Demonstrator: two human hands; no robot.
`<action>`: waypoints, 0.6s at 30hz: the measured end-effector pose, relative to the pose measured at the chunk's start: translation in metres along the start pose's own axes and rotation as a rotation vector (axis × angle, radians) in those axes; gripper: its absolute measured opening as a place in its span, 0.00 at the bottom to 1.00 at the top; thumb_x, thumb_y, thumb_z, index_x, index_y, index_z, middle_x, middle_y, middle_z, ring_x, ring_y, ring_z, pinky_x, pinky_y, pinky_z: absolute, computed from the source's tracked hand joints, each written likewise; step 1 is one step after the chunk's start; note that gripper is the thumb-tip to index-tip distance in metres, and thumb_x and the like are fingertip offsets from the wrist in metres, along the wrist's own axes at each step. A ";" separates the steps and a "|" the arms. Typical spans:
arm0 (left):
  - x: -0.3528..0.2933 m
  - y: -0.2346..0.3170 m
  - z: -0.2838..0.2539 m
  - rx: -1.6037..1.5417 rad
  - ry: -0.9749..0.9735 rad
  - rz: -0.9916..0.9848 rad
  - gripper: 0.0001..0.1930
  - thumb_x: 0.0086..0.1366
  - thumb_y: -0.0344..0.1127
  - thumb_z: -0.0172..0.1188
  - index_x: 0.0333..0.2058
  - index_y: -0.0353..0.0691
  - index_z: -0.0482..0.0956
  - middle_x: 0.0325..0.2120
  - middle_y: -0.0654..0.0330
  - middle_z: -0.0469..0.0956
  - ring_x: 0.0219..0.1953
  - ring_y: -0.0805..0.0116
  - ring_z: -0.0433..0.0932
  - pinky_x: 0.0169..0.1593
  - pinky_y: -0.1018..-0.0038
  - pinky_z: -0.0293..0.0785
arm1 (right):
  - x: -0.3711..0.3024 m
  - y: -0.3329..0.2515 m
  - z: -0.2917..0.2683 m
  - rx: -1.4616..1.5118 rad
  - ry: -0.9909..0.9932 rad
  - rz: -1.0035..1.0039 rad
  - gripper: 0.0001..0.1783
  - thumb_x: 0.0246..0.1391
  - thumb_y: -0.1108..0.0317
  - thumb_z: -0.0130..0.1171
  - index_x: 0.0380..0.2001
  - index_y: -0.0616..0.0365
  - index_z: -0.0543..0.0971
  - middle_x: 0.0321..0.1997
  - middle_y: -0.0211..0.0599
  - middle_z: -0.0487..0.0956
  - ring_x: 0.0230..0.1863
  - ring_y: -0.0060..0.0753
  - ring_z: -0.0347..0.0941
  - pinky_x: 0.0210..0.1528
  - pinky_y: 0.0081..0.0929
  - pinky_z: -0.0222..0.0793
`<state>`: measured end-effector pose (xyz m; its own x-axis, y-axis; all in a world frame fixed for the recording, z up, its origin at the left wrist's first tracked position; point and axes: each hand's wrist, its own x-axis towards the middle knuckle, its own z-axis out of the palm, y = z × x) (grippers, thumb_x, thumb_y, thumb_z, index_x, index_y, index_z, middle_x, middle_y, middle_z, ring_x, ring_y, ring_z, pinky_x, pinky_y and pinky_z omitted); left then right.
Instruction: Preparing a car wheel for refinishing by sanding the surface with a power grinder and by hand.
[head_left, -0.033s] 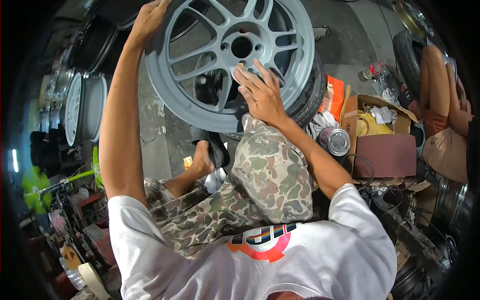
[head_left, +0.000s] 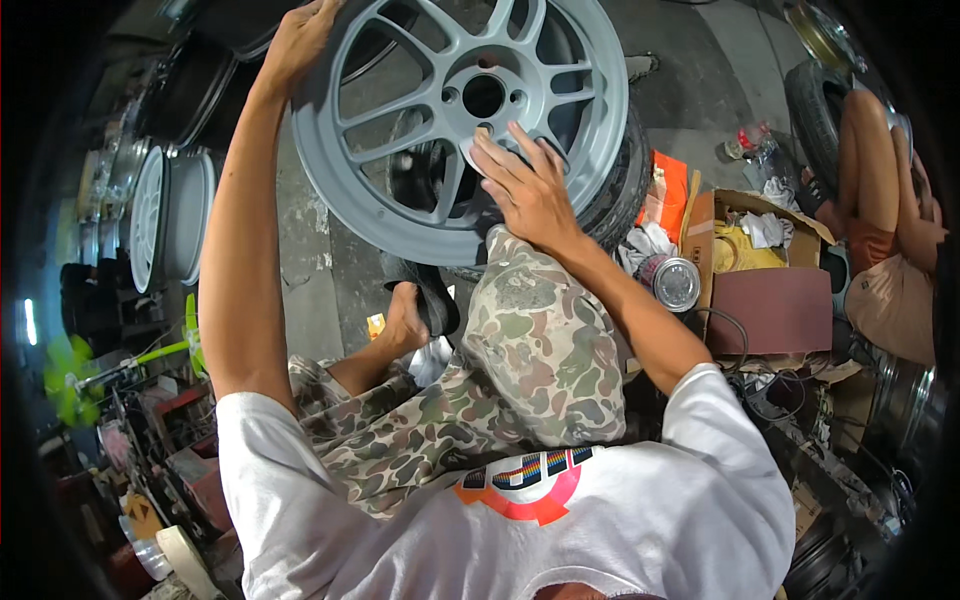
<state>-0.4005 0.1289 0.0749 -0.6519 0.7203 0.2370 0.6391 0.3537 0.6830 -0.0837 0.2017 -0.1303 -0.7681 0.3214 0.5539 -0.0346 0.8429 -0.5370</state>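
A grey multi-spoke wheel rim (head_left: 330,170) stands tilted in front of my knees, with a round centre bore and bolt holes. My left hand (head_left: 300,45) is closed around its upper left edge; the fingertips run out at the picture's top. My right hand (head_left: 530,190) lies over the lower hub and spokes, fingers partly spread. Under its fingertips, against the hub, shows a small thin pale piece (head_left: 478,145), its kind unclear. Behind the rim's lower right is a black tyre (head_left: 625,190). My camouflage-clad knee (head_left: 535,300) is just below the right hand.
At right stands a cardboard box (head_left: 700,240) with yellow and white cloths, a maroon sheet (head_left: 770,312) against it, and a metal can (head_left: 675,283) beside it. Another person (head_left: 885,220) sits at far right by a tyre. Further rims (head_left: 150,220) and a green-bladed fan (head_left: 70,375) are left.
My right hand has shifted very slightly to the right over the hub. The left hand and the rim look unmoved.
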 end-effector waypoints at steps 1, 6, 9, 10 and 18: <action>-0.002 0.000 -0.002 0.007 0.009 0.007 0.25 0.79 0.51 0.51 0.49 0.33 0.85 0.37 0.63 0.85 0.40 0.75 0.77 0.47 0.75 0.75 | -0.004 0.007 -0.008 -0.046 -0.073 -0.065 0.26 0.65 0.60 0.58 0.66 0.42 0.76 0.75 0.23 0.69 0.78 0.45 0.55 0.74 0.59 0.49; 0.004 0.006 -0.011 -0.017 -0.088 -0.117 0.24 0.79 0.50 0.50 0.48 0.33 0.85 0.36 0.64 0.85 0.40 0.76 0.77 0.46 0.74 0.75 | 0.032 0.079 -0.039 -0.523 -0.031 -0.130 0.31 0.58 0.68 0.61 0.66 0.39 0.75 0.77 0.18 0.65 0.79 0.41 0.53 0.74 0.58 0.50; -0.004 0.012 0.011 -0.045 -0.012 0.032 0.24 0.79 0.49 0.51 0.47 0.32 0.85 0.36 0.65 0.84 0.39 0.76 0.77 0.45 0.75 0.74 | 0.028 0.068 -0.036 -0.579 -0.022 -0.113 0.31 0.56 0.68 0.63 0.65 0.42 0.76 0.76 0.19 0.65 0.78 0.40 0.52 0.72 0.54 0.54; -0.001 0.001 0.003 -0.003 -0.026 -0.008 0.24 0.79 0.49 0.51 0.49 0.31 0.84 0.37 0.62 0.86 0.41 0.75 0.77 0.48 0.74 0.74 | 0.015 0.053 -0.028 -0.459 -0.039 -0.029 0.32 0.56 0.67 0.63 0.66 0.43 0.76 0.76 0.20 0.66 0.76 0.41 0.56 0.71 0.52 0.55; -0.004 0.016 0.008 -0.045 -0.019 0.010 0.24 0.79 0.49 0.50 0.47 0.31 0.85 0.33 0.68 0.83 0.38 0.78 0.75 0.44 0.76 0.74 | 0.038 0.087 -0.054 -0.587 -0.040 -0.189 0.33 0.55 0.63 0.66 0.66 0.44 0.74 0.73 0.19 0.69 0.64 0.39 0.66 0.57 0.42 0.64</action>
<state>-0.3844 0.1364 0.0787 -0.6374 0.7350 0.2314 0.6263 0.3193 0.7112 -0.0814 0.3107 -0.1220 -0.8067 0.1367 0.5749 0.1768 0.9842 0.0141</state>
